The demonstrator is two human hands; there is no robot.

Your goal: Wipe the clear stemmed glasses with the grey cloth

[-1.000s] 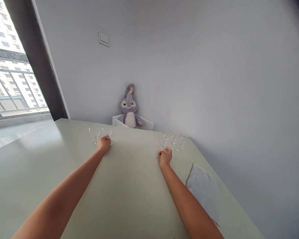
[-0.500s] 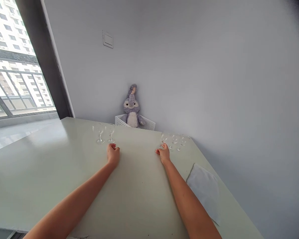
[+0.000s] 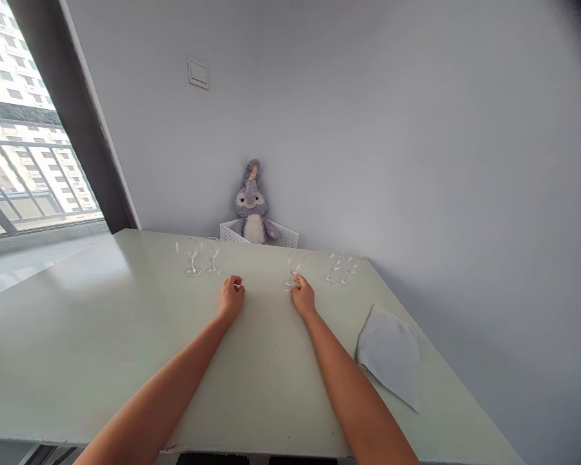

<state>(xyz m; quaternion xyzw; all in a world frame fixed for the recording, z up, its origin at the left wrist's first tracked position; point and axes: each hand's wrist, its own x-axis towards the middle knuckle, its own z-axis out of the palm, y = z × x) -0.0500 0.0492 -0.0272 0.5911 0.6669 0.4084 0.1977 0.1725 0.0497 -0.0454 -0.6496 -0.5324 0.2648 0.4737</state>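
Observation:
My right hand [image 3: 303, 296] is closed around the stem of a clear stemmed glass [image 3: 295, 261], which stays upright near the middle of the table. My left hand [image 3: 231, 297] hovers or rests to its left with nothing in it. Its fingers are curled, with a gap between thumb and fingertips. Behind and left of that hand stand two similar stemmed glasses, one [image 3: 192, 258] beside the other [image 3: 212, 256]. Over to the right, another glass [image 3: 334, 263] and its neighbour [image 3: 351, 263] stand close together.
A grey cloth [image 3: 390, 355] lies on the pale green table [image 3: 261, 381], right of my right forearm. Past the far edge, a purple plush toy [image 3: 252, 210] sits in a white perforated basket [image 3: 286, 237]. Walls close in the far side and the right; a window [image 3: 24, 155] is at left.
My right hand has drawn one glass leftward, away from the two at the right. My left hand has shifted slightly right, away from the left pair. The view has moved a little.

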